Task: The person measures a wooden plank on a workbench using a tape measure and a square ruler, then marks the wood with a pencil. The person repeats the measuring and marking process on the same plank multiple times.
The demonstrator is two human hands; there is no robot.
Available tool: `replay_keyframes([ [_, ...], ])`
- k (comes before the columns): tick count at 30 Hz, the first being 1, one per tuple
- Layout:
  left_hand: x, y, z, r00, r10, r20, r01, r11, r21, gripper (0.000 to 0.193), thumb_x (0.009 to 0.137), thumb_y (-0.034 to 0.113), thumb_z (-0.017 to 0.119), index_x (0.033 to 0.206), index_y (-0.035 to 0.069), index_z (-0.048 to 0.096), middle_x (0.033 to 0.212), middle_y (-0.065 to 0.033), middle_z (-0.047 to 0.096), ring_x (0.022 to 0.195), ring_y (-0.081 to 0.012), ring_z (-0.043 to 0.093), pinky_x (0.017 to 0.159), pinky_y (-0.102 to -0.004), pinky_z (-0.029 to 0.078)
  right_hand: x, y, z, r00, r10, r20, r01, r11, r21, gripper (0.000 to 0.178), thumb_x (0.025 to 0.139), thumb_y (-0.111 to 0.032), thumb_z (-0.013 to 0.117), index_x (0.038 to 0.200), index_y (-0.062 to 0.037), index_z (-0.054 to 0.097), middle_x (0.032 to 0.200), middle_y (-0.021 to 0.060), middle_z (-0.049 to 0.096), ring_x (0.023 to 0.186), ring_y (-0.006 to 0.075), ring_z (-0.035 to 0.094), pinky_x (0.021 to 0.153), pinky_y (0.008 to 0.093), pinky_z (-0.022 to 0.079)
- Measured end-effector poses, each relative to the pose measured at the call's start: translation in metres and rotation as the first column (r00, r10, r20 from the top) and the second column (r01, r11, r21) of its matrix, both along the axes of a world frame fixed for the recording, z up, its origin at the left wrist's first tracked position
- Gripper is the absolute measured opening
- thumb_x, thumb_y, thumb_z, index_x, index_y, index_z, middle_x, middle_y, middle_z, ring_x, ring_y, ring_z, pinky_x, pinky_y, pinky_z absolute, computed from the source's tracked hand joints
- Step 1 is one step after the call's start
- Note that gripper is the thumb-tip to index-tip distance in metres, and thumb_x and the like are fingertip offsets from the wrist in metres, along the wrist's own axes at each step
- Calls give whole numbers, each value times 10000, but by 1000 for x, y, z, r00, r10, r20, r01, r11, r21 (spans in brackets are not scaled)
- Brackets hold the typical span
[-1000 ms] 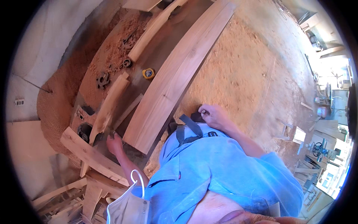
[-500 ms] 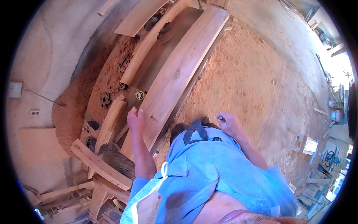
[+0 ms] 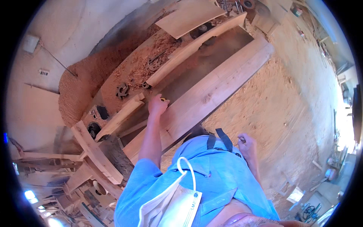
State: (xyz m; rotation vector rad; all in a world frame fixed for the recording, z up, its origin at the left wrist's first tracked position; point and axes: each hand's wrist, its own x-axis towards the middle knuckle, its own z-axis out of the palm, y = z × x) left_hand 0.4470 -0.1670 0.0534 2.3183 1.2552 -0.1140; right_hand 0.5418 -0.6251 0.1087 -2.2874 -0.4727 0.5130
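The left hand [image 3: 157, 106] reaches over the counter [image 3: 223, 47], its fingers curled around a yellow tape measure [image 3: 163, 99]; the hand covers most of it, and whether it is lifted cannot be told. The tape measure is just beside the left edge of a long, wide plank [image 3: 206, 99], near the lower end of a narrow board [image 3: 196, 45].

The right hand [image 3: 248, 146] is well apart from the plank, above the floor [image 3: 264, 94] and beside the person's waist. Its fingers are closed on a thin stick [image 3: 242, 140], too small to make out fully.

Left of the tape measure lie a shorter wood piece [image 3: 120, 118] and a dark metal cutter [image 3: 121, 90], with reddish sawdust [image 3: 81, 89] heaped beyond. A curved piece [image 3: 96, 153] lies near the plank's lower end, and a thin panel [image 3: 191, 17] sits at the far end, left of the narrow board. A white mask [image 3: 172, 206] hangs in front of the blue shirt [image 3: 223, 172].
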Motion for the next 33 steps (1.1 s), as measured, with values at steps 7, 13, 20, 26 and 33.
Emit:
replay_keyframes([
  [7,25,12,3,986,-54,-161,56,998,10,595,774,249,783,1318,62,631,1346,-209,606,1238,-360,597,1029,-446,502,47,59,10,998,53,32,-53,998,-23,177,847,-26,675,1018,-27,720,862,144,737,797,212,722,723,336,554],
  [13,20,26,-16,998,-10,-56,0,987,-164,542,780,155,714,1303,48,627,1411,-228,512,1319,-399,504,1074,-451,459,91,95,15,988,151,-29,-150,988,39,172,867,-36,680,1034,-30,724,880,136,738,803,203,712,722,334,553],
  [20,37,-5,19,975,86,203,-125,975,184,529,750,116,690,1270,51,619,1227,-194,576,1180,-386,532,1013,-455,471,175,122,14,982,183,-44,-169,961,218,172,923,-16,610,1080,-25,678,927,168,716,859,252,710,772,347,544],
  [26,90,-61,40,935,69,347,-207,903,378,492,719,84,704,1204,59,626,1154,-164,573,1055,-373,539,917,-470,485,288,162,-3,883,358,304,-431,874,222,172,915,-23,611,1074,-37,675,1019,177,696,978,321,668,864,412,522],
  [33,131,-127,27,938,156,311,-277,875,397,468,720,71,695,1179,19,619,1185,-180,567,1096,-378,535,950,-470,461,384,190,-30,666,503,550,-651,752,101,372,817,-3,655,1185,-39,617,1201,225,637,1087,417,588,924,490,484],
])
